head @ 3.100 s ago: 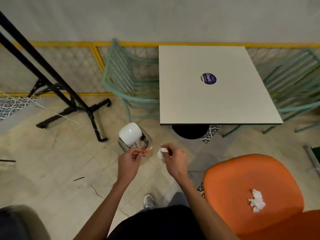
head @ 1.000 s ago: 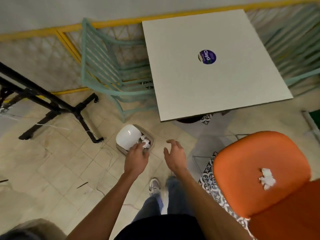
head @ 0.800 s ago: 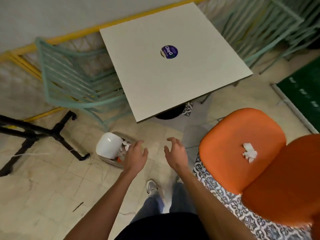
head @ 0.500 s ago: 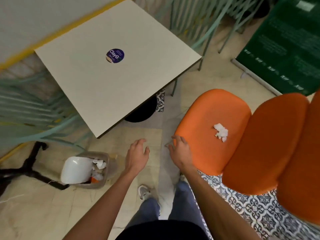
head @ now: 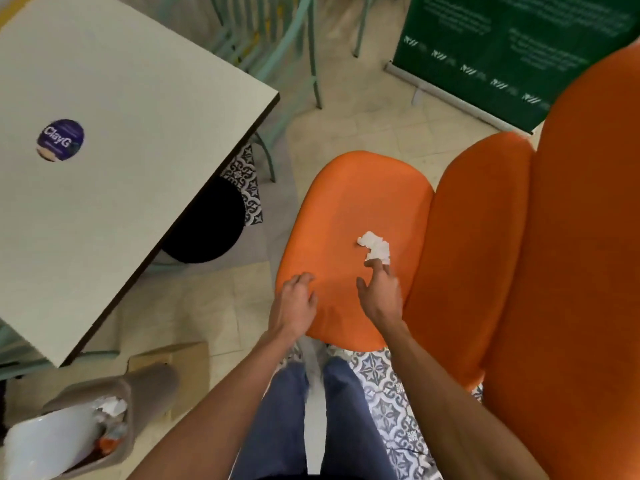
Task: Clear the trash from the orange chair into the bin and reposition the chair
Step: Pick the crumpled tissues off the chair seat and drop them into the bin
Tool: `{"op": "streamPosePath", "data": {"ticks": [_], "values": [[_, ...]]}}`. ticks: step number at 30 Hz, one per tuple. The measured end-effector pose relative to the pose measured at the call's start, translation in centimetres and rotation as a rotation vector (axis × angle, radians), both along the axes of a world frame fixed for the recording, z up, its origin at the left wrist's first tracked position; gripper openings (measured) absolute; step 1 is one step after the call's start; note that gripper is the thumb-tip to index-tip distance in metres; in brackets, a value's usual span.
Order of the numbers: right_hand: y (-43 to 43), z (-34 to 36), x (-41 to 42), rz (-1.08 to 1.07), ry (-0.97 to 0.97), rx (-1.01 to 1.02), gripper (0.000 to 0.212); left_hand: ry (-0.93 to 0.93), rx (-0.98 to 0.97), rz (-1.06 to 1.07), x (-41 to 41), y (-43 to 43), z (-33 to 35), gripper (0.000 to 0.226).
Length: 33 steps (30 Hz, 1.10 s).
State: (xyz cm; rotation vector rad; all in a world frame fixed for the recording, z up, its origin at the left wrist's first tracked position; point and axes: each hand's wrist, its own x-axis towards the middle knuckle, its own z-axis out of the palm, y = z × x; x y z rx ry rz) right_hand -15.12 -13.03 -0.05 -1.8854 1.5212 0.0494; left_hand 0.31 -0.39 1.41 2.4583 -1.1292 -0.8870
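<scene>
A crumpled white tissue (head: 375,248) lies on the seat of the orange chair (head: 349,202), toward its right side. My right hand (head: 380,292) hovers over the seat with fingers spread, its fingertips touching the tissue's near edge. My left hand (head: 294,303) rests empty at the seat's front left edge, fingers loosely curled. The grey bin (head: 145,386) stands on the floor at lower left, holding white paper and other trash, with a white lid (head: 52,445) tipped across its opening.
A square white table (head: 138,98) with a purple sticker (head: 60,140) stands at left on a black base (head: 204,230). Teal chairs (head: 294,36) sit behind it. A green banner (head: 512,46) leans at upper right. More orange cushions (head: 571,271) fill the right.
I dropped trash into the bin, then turned right toward the orange chair. Both hands moved from the bin to the seat, and the right hand now reaches the tissue.
</scene>
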Motion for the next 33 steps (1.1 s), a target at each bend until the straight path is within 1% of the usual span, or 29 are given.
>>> {"op": "streamPosePath", "data": {"ticks": [4, 8, 13, 16, 20, 23, 25, 28, 30, 33], "values": [[-3.1, -3.4, -1.2, -0.121, 0.026, 0.005, 0.036, -0.003, 0.016, -0.181, -0.5, -5.7, -3.9, 0.034], [-5.9, -7.8, -1.2, -0.172, 0.060, 0.023, 0.040, -0.035, 0.059, -0.358, 0.1, -11.7, -8.0, 0.038], [-8.5, -13.8, -0.5, -0.139, 0.126, -0.012, 0.051, -0.077, 0.065, -0.459, 0.1, -18.4, -13.2, 0.046], [-9.6, -16.8, -0.1, -0.088, 0.138, -0.027, 0.054, -0.107, 0.043, -0.538, -0.4, -21.3, -16.2, 0.045], [-9.5, -20.5, -0.4, -0.033, 0.123, -0.054, 0.044, -0.052, 0.058, -0.647, -1.6, -23.7, -20.8, 0.056], [-8.3, -22.0, -1.5, -0.042, 0.061, -0.114, 0.031, -0.080, 0.077, -0.710, -2.1, -23.1, -24.0, 0.055], [-7.5, -22.4, -2.4, -0.036, 0.054, -0.111, 0.034, -0.109, 0.058, -0.700, -2.1, -22.0, -25.0, 0.050], [-6.0, -23.0, -3.8, -0.006, 0.081, -0.050, 0.038, -0.080, 0.064, -0.628, -1.9, -20.2, -25.2, 0.032], [-5.7, -22.5, -4.1, -0.060, 0.064, 0.003, 0.035, -0.035, 0.091, -0.525, -1.5, -19.2, -24.7, 0.023], [-5.6, -20.7, -4.0, -0.159, 0.089, 0.094, 0.036, -0.006, 0.095, -0.427, -0.9, -17.6, -22.9, 0.021]]}}
